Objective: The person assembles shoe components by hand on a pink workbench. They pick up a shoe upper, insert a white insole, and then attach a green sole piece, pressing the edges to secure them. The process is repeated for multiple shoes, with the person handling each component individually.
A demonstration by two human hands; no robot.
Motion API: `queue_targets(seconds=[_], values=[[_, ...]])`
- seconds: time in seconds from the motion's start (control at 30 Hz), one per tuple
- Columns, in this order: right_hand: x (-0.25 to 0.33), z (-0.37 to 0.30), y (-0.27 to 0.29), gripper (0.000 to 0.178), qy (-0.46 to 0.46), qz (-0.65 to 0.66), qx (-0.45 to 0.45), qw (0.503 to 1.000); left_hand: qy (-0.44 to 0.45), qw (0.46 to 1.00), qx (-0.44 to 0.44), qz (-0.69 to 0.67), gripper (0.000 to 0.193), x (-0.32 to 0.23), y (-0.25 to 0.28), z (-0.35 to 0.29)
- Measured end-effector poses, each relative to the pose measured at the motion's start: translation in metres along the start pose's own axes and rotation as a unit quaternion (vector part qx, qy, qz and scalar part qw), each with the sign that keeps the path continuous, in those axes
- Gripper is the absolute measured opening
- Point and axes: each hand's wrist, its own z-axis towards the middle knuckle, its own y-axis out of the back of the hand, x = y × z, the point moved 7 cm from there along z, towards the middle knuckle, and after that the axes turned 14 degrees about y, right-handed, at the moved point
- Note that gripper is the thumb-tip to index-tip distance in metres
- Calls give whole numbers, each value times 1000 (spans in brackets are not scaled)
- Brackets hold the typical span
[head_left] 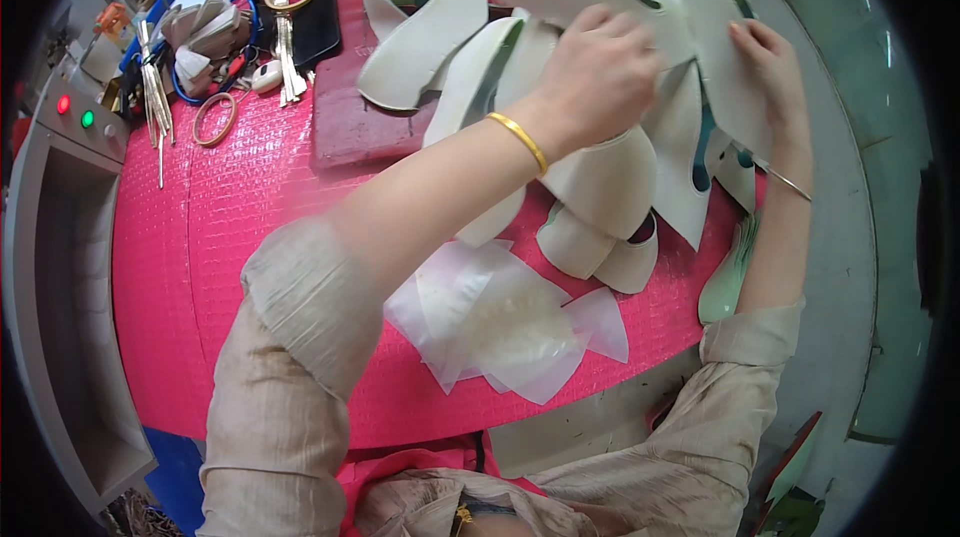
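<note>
Pale curved piece (732, 77) was well right of the maroon board (360, 127), long axis pointing away; right hand (772, 62) nearest, pinching its edge. Left hand's (605, 82) fingers curled, couldn't tell on what.

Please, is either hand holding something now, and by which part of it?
The right hand holds a white curved piece by its right edge. Whether the left hand grips anything cannot be told: its fingertips are hidden.

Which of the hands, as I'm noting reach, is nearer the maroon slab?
The left hand: it is to the right of the maroon slab, over white curved pieces; the right hand is farther right, touching another white piece.
</note>
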Motion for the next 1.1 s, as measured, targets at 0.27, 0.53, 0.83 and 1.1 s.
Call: queue_targets(seconds=[0.27,0.53,0.83,1.1], values=[[-23,21,158,25,-110,344,-317,877,120,955,150,225,56,38,-88,21],[-43,-5,146,27,-122,409,-233,874,-112,988,-57,-91,40,-64,-33,35],[59,-149,103,29,-97,358,-318,873,40,984,152,-83,72,-86,-104,76],[59,-253,218,42,-30,308,-167,936,179,850,154,-471,62,-72,-47,49]])
